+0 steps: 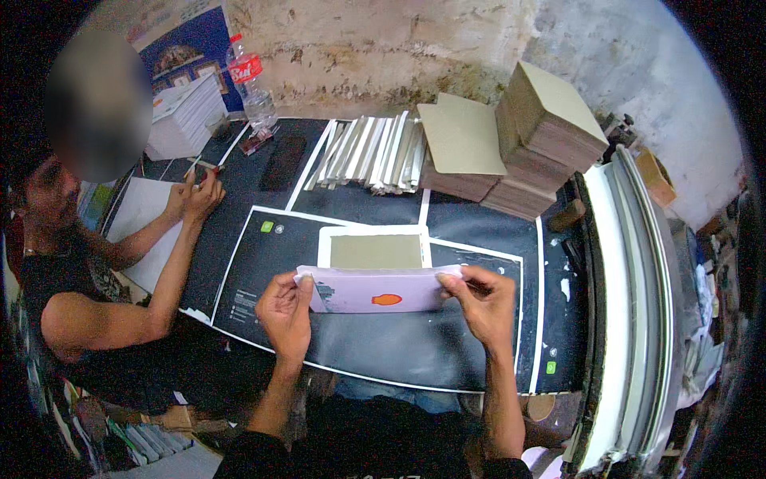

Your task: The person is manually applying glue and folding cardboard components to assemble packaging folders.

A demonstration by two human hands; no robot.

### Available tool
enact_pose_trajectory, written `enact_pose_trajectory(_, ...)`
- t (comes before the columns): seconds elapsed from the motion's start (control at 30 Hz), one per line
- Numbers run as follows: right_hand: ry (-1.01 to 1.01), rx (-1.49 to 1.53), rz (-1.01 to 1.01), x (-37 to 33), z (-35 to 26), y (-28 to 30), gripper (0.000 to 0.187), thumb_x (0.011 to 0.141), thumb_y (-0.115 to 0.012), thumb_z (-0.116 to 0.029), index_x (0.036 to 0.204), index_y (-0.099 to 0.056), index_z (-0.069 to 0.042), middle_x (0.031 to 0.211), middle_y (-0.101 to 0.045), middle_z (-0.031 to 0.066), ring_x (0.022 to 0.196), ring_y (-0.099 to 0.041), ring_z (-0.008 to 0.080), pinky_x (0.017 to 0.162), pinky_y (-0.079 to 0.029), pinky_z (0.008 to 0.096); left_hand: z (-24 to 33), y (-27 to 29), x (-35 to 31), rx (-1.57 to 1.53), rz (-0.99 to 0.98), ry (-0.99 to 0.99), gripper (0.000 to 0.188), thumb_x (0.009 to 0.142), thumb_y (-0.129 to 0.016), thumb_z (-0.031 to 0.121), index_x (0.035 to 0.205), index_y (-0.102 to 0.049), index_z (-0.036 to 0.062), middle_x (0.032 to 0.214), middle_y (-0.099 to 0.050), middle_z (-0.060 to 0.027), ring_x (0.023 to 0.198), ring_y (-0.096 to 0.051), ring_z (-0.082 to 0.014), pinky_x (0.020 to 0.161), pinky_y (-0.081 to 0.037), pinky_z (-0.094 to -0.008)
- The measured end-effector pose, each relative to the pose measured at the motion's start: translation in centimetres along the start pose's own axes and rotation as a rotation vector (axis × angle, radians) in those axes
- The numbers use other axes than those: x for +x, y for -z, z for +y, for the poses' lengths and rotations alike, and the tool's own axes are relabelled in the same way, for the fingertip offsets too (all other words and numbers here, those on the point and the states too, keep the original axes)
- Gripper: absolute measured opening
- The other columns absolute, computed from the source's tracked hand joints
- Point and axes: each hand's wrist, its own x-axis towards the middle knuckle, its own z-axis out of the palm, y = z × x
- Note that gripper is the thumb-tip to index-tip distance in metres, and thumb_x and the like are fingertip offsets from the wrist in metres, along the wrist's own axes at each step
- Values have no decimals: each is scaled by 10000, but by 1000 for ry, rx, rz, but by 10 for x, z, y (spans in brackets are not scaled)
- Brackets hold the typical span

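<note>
My left hand [285,313] pinches the left end of a pale lilac printed sheet [351,289] between thumb and fingers. At its right end, my right hand [484,307] grips the same sheet, thumb on top. An orange rounded shape and a darker patch are printed on it. Just beyond lies a white-edged paper [325,239] with a grey-brown board [375,251] on it. The lilac sheet hides their near edges, so I cannot tell whether it is joined to the white-edged paper.
Loose boards [463,136] and tall board stacks [550,120] stand at the back right, beside a row of thin strips [371,156]. A plastic bottle [254,88] and a paper stack [187,116] are back left. Another person's hands [199,195] hold a thin tool at left.
</note>
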Motion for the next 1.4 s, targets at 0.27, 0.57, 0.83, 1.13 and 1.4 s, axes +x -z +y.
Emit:
enact_pose_trajectory(0.27,567,-478,396,0,-3,-24,410,812,-826,-38,1207,-717,-57,988,-732,88,853,-677,193,787,-539,348,-4,-28,3,-179,78,73,159,977,-705,67,1053,-581,0,1002,-673,-82,910,-633,-103,812,-527,-263)
enact_pose_trajectory(0.57,1035,-901,91,-14,0,-56,443,807,-697,-106,1249,-733,-127,1235,-670,46,1119,-583,236,961,-448,406,9,-31,-1,-236,114,73,376,891,-791,66,1097,-480,20,968,-663,-119,852,-645,-123,755,-532,-260)
enact_pose_trajectory(0.83,945,-857,12,-15,-7,-54,468,775,-708,-60,1241,-726,-89,1138,-698,88,1028,-631,273,896,-525,424,21,-19,5,700,211,-746,400,763,-877,84,1126,-710,108,1033,-683,-41,956,-611,-197,897,-435,-370)
enact_pose_trajectory(1.13,765,-784,-128,-24,-35,-44,545,672,-726,-13,1212,-725,-89,1032,-718,92,935,-671,291,821,-556,407,30,13,28,676,-258,-730,328,705,-858,43,986,-812,205,974,-755,60,917,-583,-196,858,-394,-361)
enact_pose_trajectory(1.4,513,-726,-354,-21,-43,-38,577,657,-714,39,1222,-690,-76,1094,-719,153,948,-701,364,822,-572,457,28,12,35,318,-392,-511,156,757,-837,18,892,-791,80,812,-728,-37,797,-591,-208,762,-473,-338)
